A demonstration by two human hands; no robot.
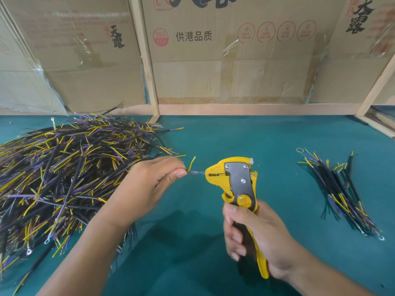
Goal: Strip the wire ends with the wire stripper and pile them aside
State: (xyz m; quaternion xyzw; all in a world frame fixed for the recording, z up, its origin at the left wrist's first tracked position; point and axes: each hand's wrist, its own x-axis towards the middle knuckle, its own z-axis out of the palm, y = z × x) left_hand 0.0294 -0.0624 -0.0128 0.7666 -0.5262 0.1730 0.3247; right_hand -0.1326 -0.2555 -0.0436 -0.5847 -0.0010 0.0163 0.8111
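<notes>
Holding: left hand (154, 184) is pinching a short black-sheathed wire (193, 170) between thumb and fingertips, its long axis lying left to right.
Pointing: blue core is reaching right into the nose of the yellow-and-grey wire stripper (237, 184); yellow core is bending up.
Gripping: right hand (254, 238) is wrapping the stripper's handles, head upright, nose facing left.
Lying left: big tangled wire heap (64, 180).
Lying right: small wire pile (342, 195) on green table (213, 142).

Big wire heap (64, 178) left, small pile (342, 195) right, wire stripper (237, 184) between
</notes>
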